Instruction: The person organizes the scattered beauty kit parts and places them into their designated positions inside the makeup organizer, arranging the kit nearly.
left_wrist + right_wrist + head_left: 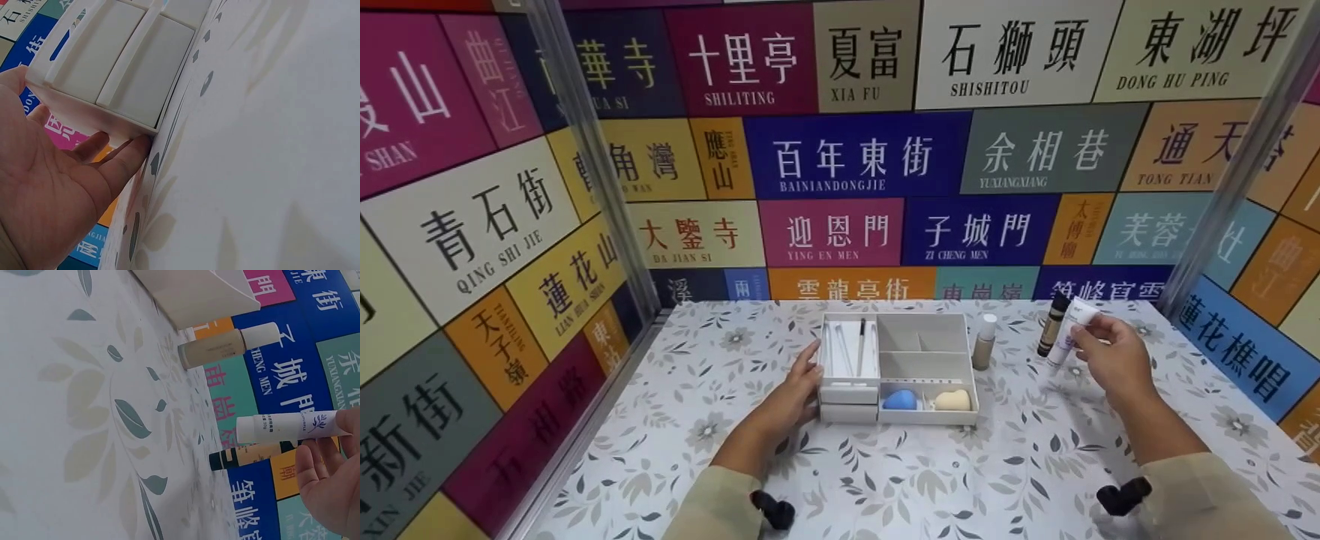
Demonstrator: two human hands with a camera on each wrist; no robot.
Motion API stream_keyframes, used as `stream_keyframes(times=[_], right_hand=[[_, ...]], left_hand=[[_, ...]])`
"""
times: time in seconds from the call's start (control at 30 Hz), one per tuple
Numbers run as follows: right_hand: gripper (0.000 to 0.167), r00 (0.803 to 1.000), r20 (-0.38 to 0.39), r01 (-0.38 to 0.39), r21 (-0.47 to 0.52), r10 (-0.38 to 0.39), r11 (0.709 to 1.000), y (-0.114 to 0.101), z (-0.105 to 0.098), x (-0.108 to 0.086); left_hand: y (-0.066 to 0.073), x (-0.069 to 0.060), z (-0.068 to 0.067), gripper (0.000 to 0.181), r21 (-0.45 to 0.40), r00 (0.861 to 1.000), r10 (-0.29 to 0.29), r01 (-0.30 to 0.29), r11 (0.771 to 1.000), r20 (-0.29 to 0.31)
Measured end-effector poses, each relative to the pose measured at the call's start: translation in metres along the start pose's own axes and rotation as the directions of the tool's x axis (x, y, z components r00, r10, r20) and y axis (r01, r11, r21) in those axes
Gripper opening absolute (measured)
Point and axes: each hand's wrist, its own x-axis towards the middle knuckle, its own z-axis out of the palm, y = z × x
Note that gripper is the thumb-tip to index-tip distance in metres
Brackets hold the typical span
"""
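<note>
My right hand point(1114, 356) pinches a white cosmetic tube point(289, 426) with a purple plant print, its cap pointing down. Just left of the tube stands a black-and-tan cosmetic tube point(1048, 330). A white-capped bottle of beige liquid point(984, 345) stands upright between these and a white desktop organizer point(928, 418). My left hand point(787, 397) rests its fingertips against the organizer's left side, beside two small drawers point(149, 70). A blue makeup sponge point(898, 400) and a cream sponge point(952, 401) lie in the front compartment. Slim sticks and a dark-handled brush point(862, 345) lie on the left top.
The table point(712, 465) has a grey leaf-print cover. Behind it rises a wall of coloured sign panels point(859, 154). Clear panel edges stand at the left point(607, 172) and right point(1222, 180).
</note>
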Motion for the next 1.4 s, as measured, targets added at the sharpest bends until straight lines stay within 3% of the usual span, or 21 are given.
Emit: stream_keyframes(times=[0.23,0.37,0.7,1.07,1.4], right_hand=[[0.067,0.993,0.023,0.113,0.04,-0.114,0.993,-0.007,0.006,-0.013],[0.067,0.986,0.07,0.141,0.094,-0.148,0.985,-0.016,0.014,-0.02],[0.057,0.951,0.148,0.24,0.2,-0.271,0.95,-0.057,0.055,-0.041],[0.043,0.927,0.222,0.218,0.336,-0.302,0.916,-0.085,0.119,-0.047],[0.036,0.919,0.229,0.22,0.379,-0.322,0.899,-0.094,0.17,-0.034]], left_hand=[[0.001,0.0,-0.001,0.062,0.023,1.0,-0.012,0.012,1.0,-0.002],[0.0,-0.001,-0.001,0.063,0.017,1.0,0.005,-0.005,1.0,0.013],[0.0,0.0,-0.002,0.063,0.016,1.0,-0.016,0.016,1.0,-0.005],[-0.001,0.003,-0.002,0.061,0.007,1.0,-0.003,0.002,1.0,0.009],[-0.004,0.002,-0.003,0.062,0.004,0.999,0.025,-0.025,1.0,0.028]])
